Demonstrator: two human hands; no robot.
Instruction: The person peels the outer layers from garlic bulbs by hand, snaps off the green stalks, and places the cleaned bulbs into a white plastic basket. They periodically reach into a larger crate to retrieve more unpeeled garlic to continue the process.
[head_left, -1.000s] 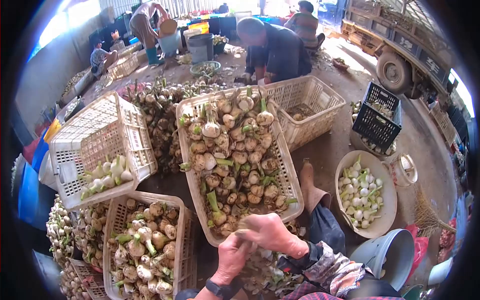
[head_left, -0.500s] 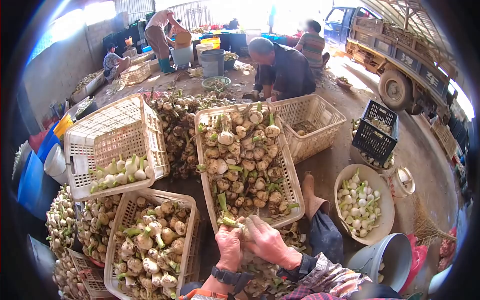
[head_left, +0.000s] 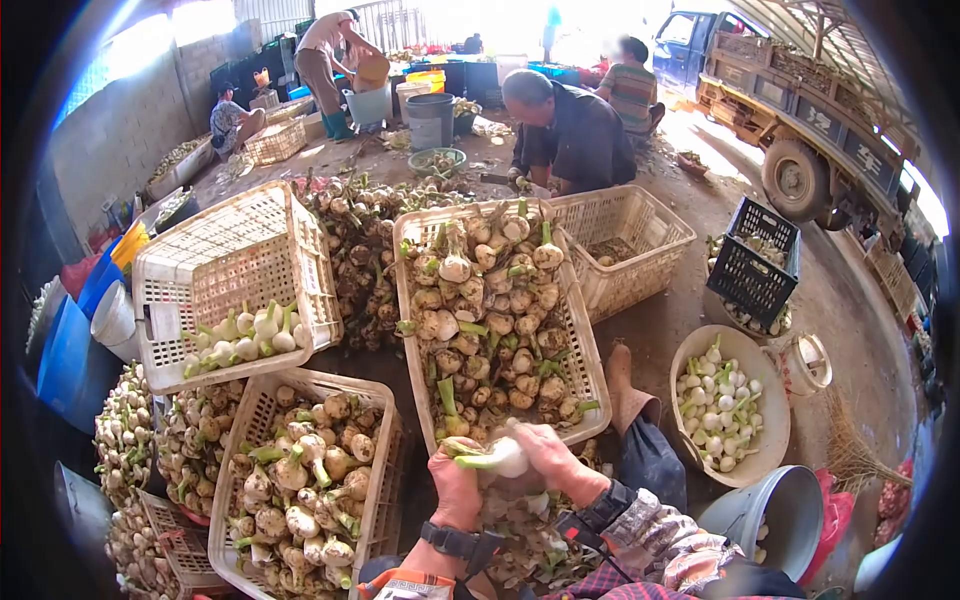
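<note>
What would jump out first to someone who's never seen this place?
Probably the white garlic bulb between the left hand and right hand, at bottom centre. Just beyond sits a plastic crate heaped with soil-stained bulbs. The blue truck at upper right likely draws the eye next.

Left grip holds garlic, apparently.

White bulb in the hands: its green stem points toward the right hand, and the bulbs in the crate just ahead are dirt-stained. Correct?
Not quite: the head view shows the white bulb's green stem pointing toward the left hand. The bulbs in the crate just ahead are dirt-stained, as you say.
</note>
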